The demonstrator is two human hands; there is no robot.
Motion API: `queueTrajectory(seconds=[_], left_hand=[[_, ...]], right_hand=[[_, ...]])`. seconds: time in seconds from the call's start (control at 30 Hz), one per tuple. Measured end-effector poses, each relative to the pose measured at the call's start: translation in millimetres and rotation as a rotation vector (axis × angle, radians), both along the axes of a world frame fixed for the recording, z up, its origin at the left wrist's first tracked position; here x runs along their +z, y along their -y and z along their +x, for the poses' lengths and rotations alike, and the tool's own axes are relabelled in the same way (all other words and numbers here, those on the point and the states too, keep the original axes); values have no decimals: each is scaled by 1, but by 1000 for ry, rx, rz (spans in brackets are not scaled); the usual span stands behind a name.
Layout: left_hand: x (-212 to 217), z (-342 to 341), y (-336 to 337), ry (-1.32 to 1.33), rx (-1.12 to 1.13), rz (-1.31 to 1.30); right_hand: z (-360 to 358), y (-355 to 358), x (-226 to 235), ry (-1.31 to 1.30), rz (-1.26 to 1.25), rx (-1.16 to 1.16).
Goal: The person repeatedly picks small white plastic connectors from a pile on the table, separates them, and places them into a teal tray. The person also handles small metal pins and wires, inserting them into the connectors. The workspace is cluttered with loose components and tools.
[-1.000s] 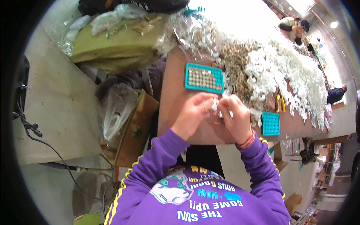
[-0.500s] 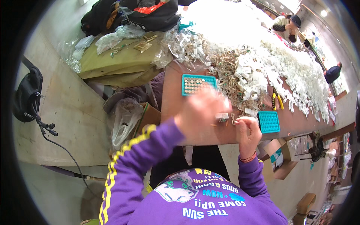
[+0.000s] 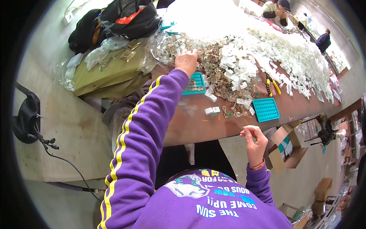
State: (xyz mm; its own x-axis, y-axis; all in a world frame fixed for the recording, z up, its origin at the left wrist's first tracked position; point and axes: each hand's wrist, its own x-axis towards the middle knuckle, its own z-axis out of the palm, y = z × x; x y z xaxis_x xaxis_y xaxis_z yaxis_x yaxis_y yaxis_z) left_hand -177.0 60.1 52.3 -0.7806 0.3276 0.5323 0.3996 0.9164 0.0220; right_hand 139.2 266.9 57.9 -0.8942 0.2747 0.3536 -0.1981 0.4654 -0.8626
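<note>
My left hand point(image 3: 186, 62) reaches forward past the left teal tray point(image 3: 196, 91) to the near edge of a heap of clear plastic bits and thin wires point(image 3: 213, 63). The back of the hand hides most of its fingers and whatever they touch. Round metal discs like button cells point(image 3: 196, 84) sit in that tray. My right hand point(image 3: 254, 142) hovers by the table's front edge, thumb and fingers pinched together; anything between them is too small to make out. In front of it lie small white plastic cases point(image 3: 212, 110) and coiled wire pieces point(image 3: 236, 110).
A second teal tray point(image 3: 266, 109) with rows of hollows lies at right, beside yellow-and-black pliers point(image 3: 271, 86). White plastic pieces point(image 3: 289, 65) spread across the far table. A cardboard box point(image 3: 288, 149) stands below at right. A person point(image 3: 277, 13) sits across the table.
My left hand has moved forward and left, past the left tray to the heap. My right hand has drawn back from the wire pieces toward the table edge. The view has shifted.
</note>
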Motion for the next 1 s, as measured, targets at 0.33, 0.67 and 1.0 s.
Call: queueTrajectory(seconds=[0.33,0.67,1.0], left_hand=[[5,-23,10,153,-49,205],[31,-34,41,218,303,-68],[-9,-2,-14,-47,-168,-122]], right_hand=[[0,-7,-10,35,19,31],[-4,-6,-18,68,82,136],[-5,-1,-19,67,107,161]])
